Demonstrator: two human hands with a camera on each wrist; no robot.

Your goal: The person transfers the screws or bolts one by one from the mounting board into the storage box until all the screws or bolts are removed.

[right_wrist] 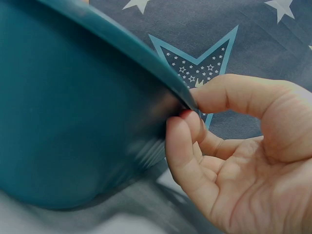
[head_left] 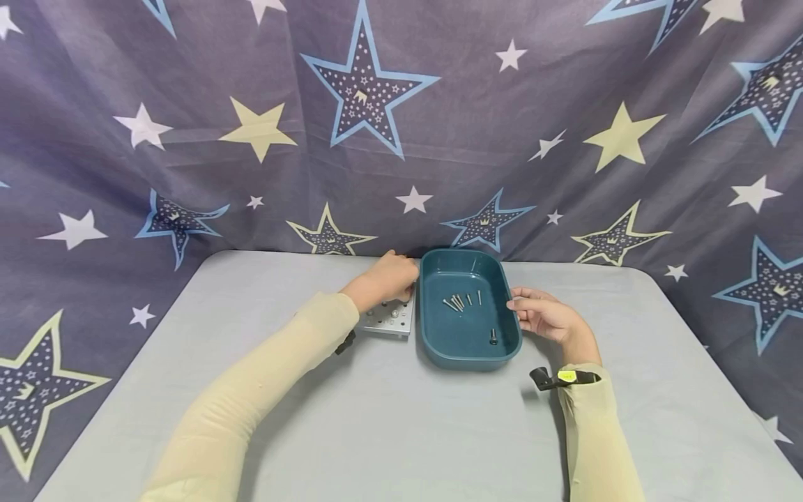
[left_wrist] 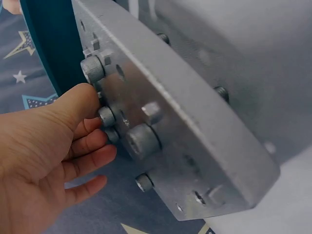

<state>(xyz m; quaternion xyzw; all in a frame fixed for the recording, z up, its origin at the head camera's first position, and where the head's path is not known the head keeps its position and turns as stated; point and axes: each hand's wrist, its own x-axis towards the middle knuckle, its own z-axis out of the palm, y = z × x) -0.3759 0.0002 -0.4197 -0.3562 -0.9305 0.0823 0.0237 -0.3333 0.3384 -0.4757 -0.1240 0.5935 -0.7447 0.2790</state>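
Note:
My left hand is over a silver metal plate studded with socket-head screws. In the left wrist view, that hand's thumb and index finger pinch at a small screw on the plate, mostly hidden behind the thumb. A large screw stands just above the thumb, and another sits past the fingertips. My right hand pinches the right rim of a teal tray, thumb outside and fingers below the lip. Several thin screws and one larger dark-headed screw lie inside the tray.
The plate stands close against the tray's left side on a grey-white table. A dark curtain with stars hangs right behind the table's back edge. A black wrist strap sits on the right wrist.

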